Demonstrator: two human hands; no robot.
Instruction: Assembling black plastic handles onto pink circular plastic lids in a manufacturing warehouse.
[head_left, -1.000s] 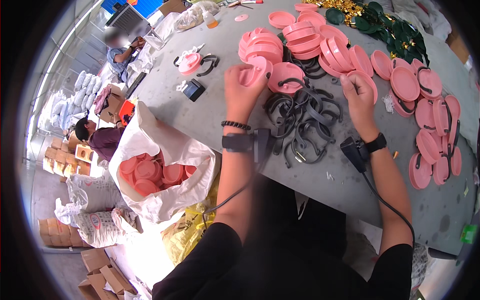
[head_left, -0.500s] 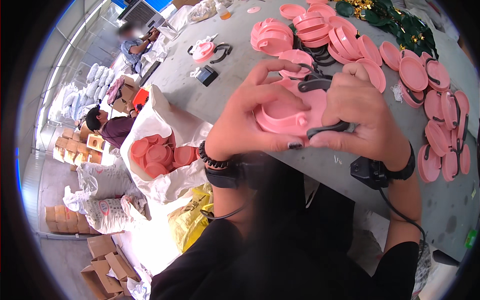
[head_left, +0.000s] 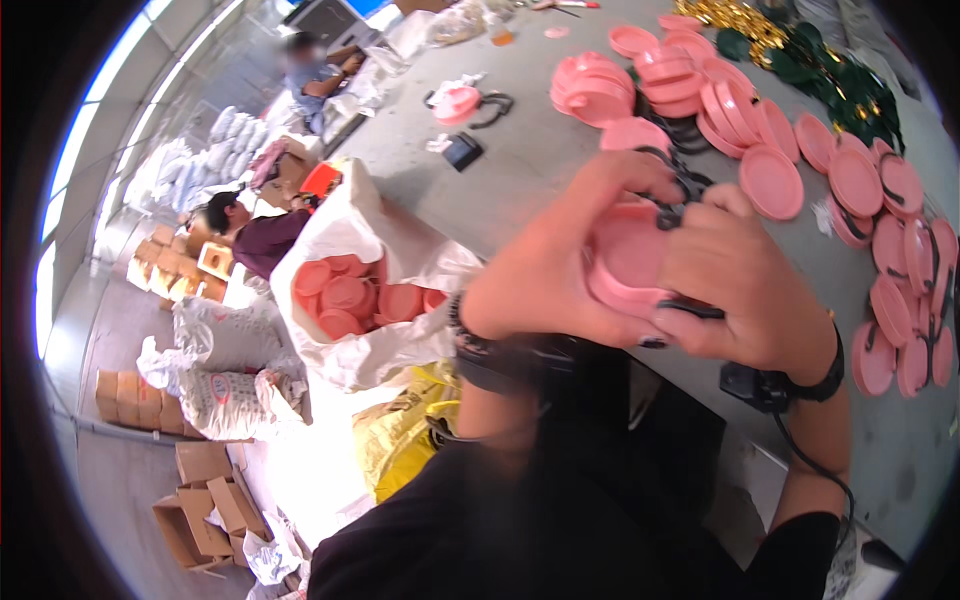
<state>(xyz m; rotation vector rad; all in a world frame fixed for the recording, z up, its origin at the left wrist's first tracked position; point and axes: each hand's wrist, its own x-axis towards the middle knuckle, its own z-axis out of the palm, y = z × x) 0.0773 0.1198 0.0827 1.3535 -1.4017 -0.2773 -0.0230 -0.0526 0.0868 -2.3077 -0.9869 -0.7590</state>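
Observation:
Both hands are raised over the near edge of the table around one round, shallow pink plastic shell (head_left: 630, 248). My left hand (head_left: 540, 275) is wrapped round its left side, the thumb along the lower rim. From the other side my right hand (head_left: 745, 285) grips it, fingers curled over the right part. A dark curved band (head_left: 694, 309) shows between the right thumb and fingers, against the lower right of the shell. More dark band is visible near the upper fingertips. The fingers hide much of the shell's right side, and the hands are somewhat blurred.
Piles of pink round shells (head_left: 770, 182) lie beyond and to the right, some with dark bands. Gold and green garland (head_left: 830, 75) lies at the far right. A white sack (head_left: 350, 365) of pink parts stands left of the table. Two people sit further left, near cardboard boxes (head_left: 205, 500).
The whole view has shifted, moving the scene rightward and slightly down. The shell has turned in my hands, and my right fingers have moved inward over it, closer to my left.

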